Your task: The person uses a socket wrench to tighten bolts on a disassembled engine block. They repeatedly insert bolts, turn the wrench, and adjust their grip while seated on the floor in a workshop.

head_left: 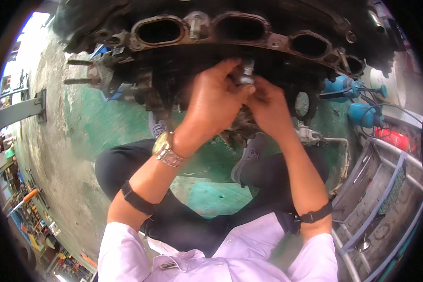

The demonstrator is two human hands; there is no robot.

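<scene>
A dark, grimy engine [249, 11] fills the top of the view, with oval ports in a metal flange [274, 43]. Just below the flange, my left hand [216, 98] has its fingers bent and closed around a small silvery cylindrical fitting [247, 74], thumb at its lower end. My right hand [268, 105] reaches up from the right, fingers curled at the same fitting, partly hidden behind it and my left thumb. Whether the fitting is attached to the engine, I cannot tell.
Blue machines with hoses [362, 113], a red cylinder [391, 138] and a metal frame [402, 155] stand at the right. A steel beam [16, 113] and tool-laden racks [26, 216] line the left. My legs and shoes [246, 157] are bent beneath the engine on the green floor [211, 197].
</scene>
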